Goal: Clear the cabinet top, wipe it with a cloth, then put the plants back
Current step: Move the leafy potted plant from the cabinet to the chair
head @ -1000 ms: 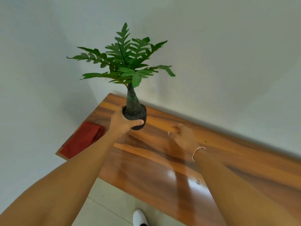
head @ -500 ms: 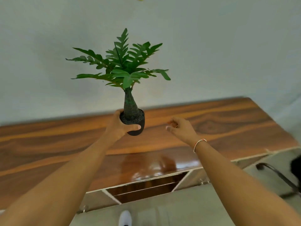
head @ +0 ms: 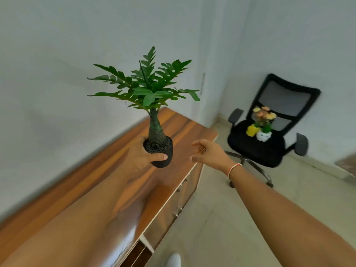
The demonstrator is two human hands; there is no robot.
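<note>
We saw the plant (head: 152,97) held upright above the cabinet top (head: 185,130), its long axis vertical, trunk rising from the black pot (head: 162,154) and fronds fanning out sideways. The left hand (head: 142,157) gripped the pot, thumb curled across its front. The right hand (head: 210,155) hovered just beside it, fingers loosely spread, holding nothing. We could read no writing. Past the cabinet's right end lay open floor (head: 221,218), then a chair (head: 269,135) bearing two small pots (head: 259,132).

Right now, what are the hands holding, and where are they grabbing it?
The left hand grips the leafy green plant's small black round pot around its side. The right hand holds nothing.
</note>
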